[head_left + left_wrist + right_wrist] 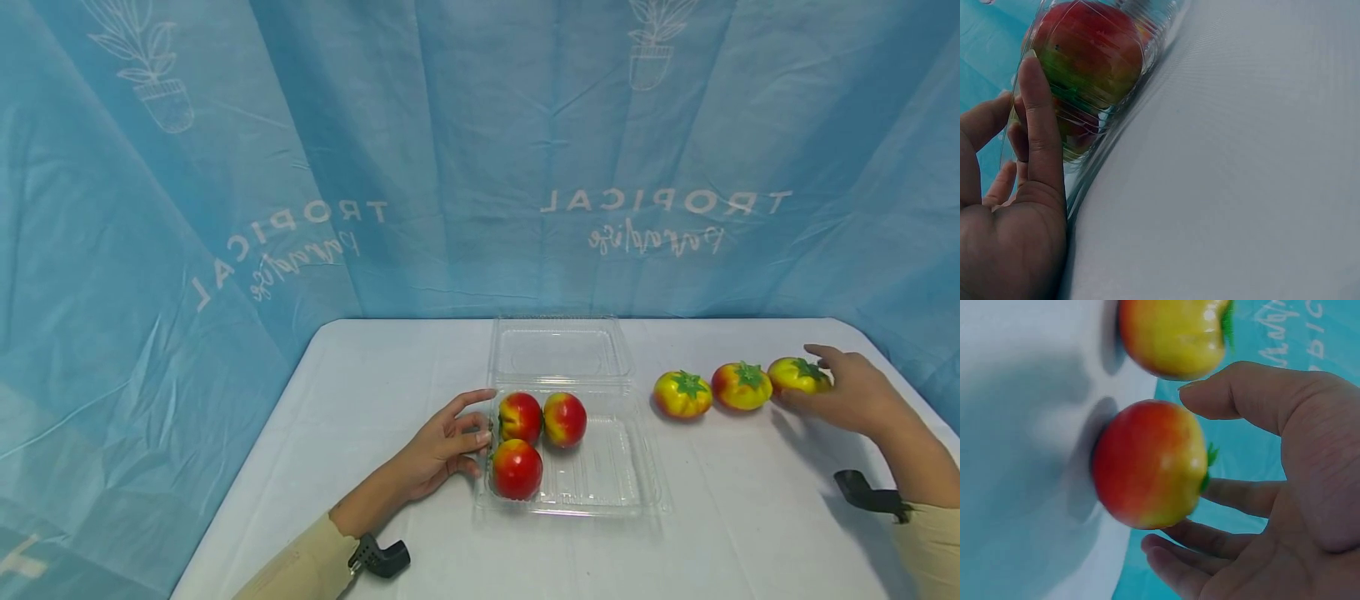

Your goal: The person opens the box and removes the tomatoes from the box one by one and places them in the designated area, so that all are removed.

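My left hand (442,450) is at the left side of a clear plastic clamshell container (615,467), its thumb and fingers pinching the side wall. Three red-and-yellow round fruits (517,469) sit inside, toward the left; through the wall, the left wrist view shows one fruit (1094,53) close by the thumb. On the right, my right hand (851,392) reaches round the rightmost of three yellow-red tomatoes with green leafy tops. In the right wrist view this tomato (1147,465) lies between the spread thumb and fingers, the thumb apart from it.
The container's lid (558,350) lies folded back, away from me. Two more tomatoes, the left one (682,395) and the middle one (741,386), stand in a row on the white-covered table (720,517). A blue printed curtain (480,167) hangs behind the table's far edge.
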Demonstrator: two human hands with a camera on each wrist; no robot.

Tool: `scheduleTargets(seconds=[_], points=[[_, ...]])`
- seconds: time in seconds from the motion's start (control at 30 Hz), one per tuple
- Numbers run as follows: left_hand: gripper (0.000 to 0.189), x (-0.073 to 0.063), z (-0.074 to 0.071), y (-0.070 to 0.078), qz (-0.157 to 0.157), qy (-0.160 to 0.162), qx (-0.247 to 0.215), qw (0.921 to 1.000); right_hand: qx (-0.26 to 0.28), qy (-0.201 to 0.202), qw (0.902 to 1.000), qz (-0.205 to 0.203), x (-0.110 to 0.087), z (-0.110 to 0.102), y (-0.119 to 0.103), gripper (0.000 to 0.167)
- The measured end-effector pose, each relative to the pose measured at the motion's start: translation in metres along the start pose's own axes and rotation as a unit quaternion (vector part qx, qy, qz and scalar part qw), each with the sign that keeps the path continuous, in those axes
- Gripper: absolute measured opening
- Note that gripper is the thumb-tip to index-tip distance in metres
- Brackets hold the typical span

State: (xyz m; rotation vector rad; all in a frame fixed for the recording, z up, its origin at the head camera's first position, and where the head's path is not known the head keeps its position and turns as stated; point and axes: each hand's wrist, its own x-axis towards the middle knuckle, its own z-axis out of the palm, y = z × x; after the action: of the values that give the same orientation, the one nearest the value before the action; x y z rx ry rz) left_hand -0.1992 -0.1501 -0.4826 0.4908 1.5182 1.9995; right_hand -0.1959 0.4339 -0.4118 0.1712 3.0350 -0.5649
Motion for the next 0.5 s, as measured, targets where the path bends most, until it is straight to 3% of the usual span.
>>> scheduleTargets(seconds=[0.27,0.5], points=[[0.067,0.000,-0.001,0.000,0.002,0.001,-0.001,1.0000,-0.011,0.079,0.9964,-0.028,-0.006,-0.003,-0.018,0.082],[0.068,0.001,-0.001,-0.001,0.003,-0.001,-0.007,1.0000,-0.004,0.104,0.9936,-0.044,-0.017,-0.007,-0.049,0.078]])
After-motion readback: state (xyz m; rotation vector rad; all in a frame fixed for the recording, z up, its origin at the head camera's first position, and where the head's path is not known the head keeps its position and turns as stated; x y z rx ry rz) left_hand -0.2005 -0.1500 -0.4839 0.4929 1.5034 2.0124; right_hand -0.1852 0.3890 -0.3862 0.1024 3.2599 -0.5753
